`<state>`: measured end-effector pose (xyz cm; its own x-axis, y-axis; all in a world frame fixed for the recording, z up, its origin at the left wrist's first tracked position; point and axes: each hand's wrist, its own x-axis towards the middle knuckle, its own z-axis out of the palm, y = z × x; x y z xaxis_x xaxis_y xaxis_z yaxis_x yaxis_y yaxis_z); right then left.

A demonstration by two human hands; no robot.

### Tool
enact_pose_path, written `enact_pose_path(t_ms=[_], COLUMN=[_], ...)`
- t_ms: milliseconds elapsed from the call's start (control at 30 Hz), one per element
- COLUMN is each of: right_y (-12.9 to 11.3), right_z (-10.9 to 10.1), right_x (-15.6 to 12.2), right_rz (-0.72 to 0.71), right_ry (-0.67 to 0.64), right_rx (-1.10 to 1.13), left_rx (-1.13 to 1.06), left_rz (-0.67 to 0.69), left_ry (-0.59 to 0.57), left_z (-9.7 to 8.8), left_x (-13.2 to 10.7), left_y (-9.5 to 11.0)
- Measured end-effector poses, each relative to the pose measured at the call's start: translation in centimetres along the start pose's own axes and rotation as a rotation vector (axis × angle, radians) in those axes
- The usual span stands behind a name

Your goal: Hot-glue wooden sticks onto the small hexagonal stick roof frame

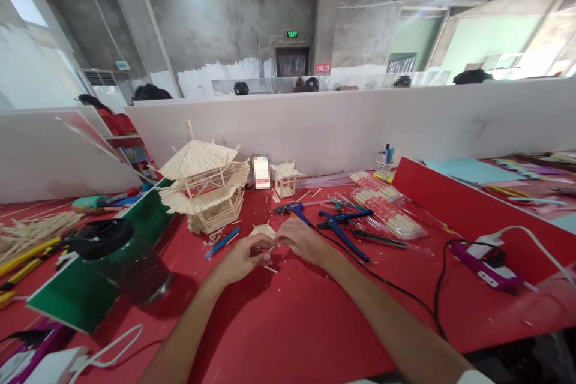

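Observation:
My left hand (246, 259) and my right hand (304, 241) meet low over the red table, fingertips pinched together. A short pale wooden stick (272, 248) shows between them, mostly covered by the fingers. Just behind the fingertips lies a small flat frame of wooden sticks (262, 230), partly hidden by my hands. Another loose stick (270, 269) rests on the table below my left fingers. Beyond my right hand is a blue glue gun (297, 210), and a blue craft knife (222, 243) lies left of my left hand.
A large stick pavilion (202, 186) stands back left, a smaller one (286, 180) at the back. Blue-handled cutters (344, 228) and bagged sticks (387, 207) lie right. A dark bottle (130, 267) stands left. Black cable (387, 282) crosses to a purple power strip (486, 270).

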<state>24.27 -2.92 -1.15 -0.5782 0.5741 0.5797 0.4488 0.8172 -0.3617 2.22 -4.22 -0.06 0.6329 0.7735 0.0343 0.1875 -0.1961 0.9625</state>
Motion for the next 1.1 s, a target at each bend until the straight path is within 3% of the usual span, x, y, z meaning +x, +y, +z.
enact_pose_path(t_ms=[233,333,467,633,800,933,1100], right_y=[-0.3,-0.2,1.5,4.3,4.8,4.2,4.1], right_z=[-0.4,-0.8,-2.8,-6.4,-8.6,-8.9,-8.6], right_x=[0.1,0.3,-0.4,-2.9,-3.8,-3.5,-3.3], right_rz=[-0.028,0.017,0.347,0.835,1.067,1.121,1.04], right_ry=[-0.066,-0.048,0.034,-0.255,-0.456,-0.522,-0.426], right_rx=[0.019,-0.006,-0.221,-0.481,-0.528,-0.537,-0.608], left_rx=[-0.003,0.021,0.029,0.049,0.073,0.078,0.093], left_rz=[-0.124,-0.111,-0.055,-0.029,-0.024,-0.02,0.0], left_ry=[-0.115,-0.095,0.003,0.129,0.168,0.175,0.191], left_z=[0.1,0.0,-0.5,-0.9,-1.2,-1.3,-1.4], left_x=[-0.4,-0.3,-0.1,0.1,0.4,0.5,0.4], left_y=[0.7,0.4,0.2,0.4,-0.1,-0.3,-0.3])
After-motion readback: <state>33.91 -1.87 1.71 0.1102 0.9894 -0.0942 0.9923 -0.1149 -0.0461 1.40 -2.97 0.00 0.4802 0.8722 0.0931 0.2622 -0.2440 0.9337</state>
